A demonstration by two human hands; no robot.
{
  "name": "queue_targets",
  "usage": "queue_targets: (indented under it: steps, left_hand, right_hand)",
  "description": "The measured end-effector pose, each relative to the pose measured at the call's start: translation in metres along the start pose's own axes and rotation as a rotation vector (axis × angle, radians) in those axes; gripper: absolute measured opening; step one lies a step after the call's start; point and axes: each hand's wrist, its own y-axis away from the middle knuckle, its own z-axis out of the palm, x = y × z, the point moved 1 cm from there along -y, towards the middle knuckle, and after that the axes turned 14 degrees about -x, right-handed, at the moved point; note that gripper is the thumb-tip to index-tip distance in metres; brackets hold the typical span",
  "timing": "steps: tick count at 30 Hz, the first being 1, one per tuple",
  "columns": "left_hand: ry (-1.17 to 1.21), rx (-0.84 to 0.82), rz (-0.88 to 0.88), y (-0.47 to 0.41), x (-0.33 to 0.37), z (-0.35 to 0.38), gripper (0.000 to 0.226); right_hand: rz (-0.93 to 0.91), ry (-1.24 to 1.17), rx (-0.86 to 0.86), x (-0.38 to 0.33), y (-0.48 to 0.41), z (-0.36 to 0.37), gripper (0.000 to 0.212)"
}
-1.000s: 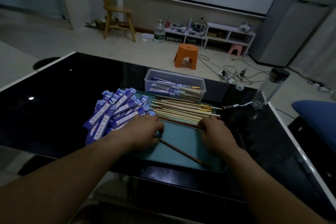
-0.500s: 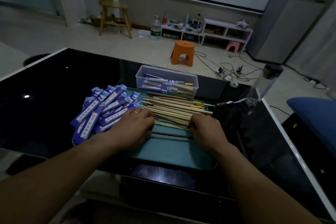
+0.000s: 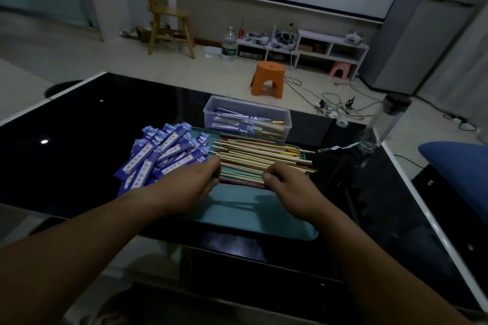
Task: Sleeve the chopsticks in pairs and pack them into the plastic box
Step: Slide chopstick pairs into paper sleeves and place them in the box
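Left hand [image 3: 190,183] and right hand [image 3: 289,188] each clench a pinch grip on one end of the dark red wooden chopstick [image 3: 243,183]. It lies against the loose pale wooden chopstick pile [image 3: 258,153] on the teal rectangular tray [image 3: 237,212], at the black glass tabletop's [image 3: 92,126] near edge.

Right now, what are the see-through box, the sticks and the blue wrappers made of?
The plastic box looks like clear plastic: its contents show through the walls. The chopsticks look like pale, matte wood or bamboo, a few coloured. The sleeves are flat, blue and printed, so paper or thin film; I cannot tell which.
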Motion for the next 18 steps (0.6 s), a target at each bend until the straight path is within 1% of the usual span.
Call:
queue_targets:
  steps: [1, 2, 3, 4, 5, 6, 8, 9, 10, 11, 12, 13, 15, 17, 18]
  left_hand:
    - [0.018, 0.001, -0.021, 0.001, -0.001, -0.001, 0.012]
    - [0.05, 0.011, -0.052, 0.002, -0.002, -0.003, 0.009]
    - [0.095, 0.02, -0.091, 0.003, -0.003, -0.006, 0.006]
    - [0.154, 0.022, -0.124, 0.005, -0.005, -0.01, 0.006]
    - [0.227, 0.014, -0.145, 0.006, -0.005, -0.013, 0.011]
    - [0.314, -0.002, -0.15, 0.006, -0.004, -0.015, 0.015]
    - [0.459, -0.064, -0.116, 0.007, 0.002, -0.02, 0.02]
    - [0.519, -0.114, -0.086, 0.007, 0.007, -0.022, 0.022]
    - [0.578, -0.17, -0.056, 0.007, 0.011, -0.022, 0.023]
    - [0.627, -0.208, -0.034, 0.007, 0.013, -0.02, 0.024]
    - [0.66, -0.212, -0.029, 0.007, 0.014, -0.018, 0.025]
    - [0.691, -0.181, -0.044, 0.008, 0.011, -0.016, 0.027]
    - [0.802, -0.065, -0.116, 0.008, 0.003, -0.011, 0.032]
    - [0.997, 0.022, -0.175, 0.006, 0.002, -0.006, 0.036]
    - [1.093, 0.036, -0.181, 0.004, 0.006, -0.004, 0.033]
  right_hand:
    - [0.029, -0.085, 0.109, 0.002, -0.002, -0.001, 0.013]
    - [0.069, -0.219, 0.239, 0.002, -0.002, -0.005, 0.025]
    - [0.113, -0.42, 0.353, 0.002, -0.001, -0.009, 0.036]
    - [0.148, -0.642, 0.401, 0.001, -0.001, -0.012, 0.044]
    - [0.177, -0.834, 0.358, 0.0, -0.001, -0.014, 0.046]
    - [0.202, -0.971, 0.238, -0.004, -0.001, -0.012, 0.042]
    - [0.222, -1.162, -0.021, -0.02, -0.001, 0.006, 0.035]
    - [0.215, -1.197, -0.093, -0.029, -0.002, 0.017, 0.034]
    - [0.201, -1.186, -0.128, -0.037, -0.004, 0.025, 0.034]
    - [0.185, -1.158, -0.124, -0.04, -0.009, 0.031, 0.035]
    - [0.172, -1.124, -0.097, -0.044, -0.011, 0.032, 0.035]
    - [0.163, -1.092, -0.051, -0.047, -0.014, 0.03, 0.035]
    - [0.154, -1.099, 0.036, -0.046, -0.015, 0.018, 0.033]
    - [0.149, -1.151, 0.055, -0.044, -0.014, 0.014, 0.032]
    - [0.147, -1.166, 0.037, -0.046, -0.013, 0.016, 0.032]
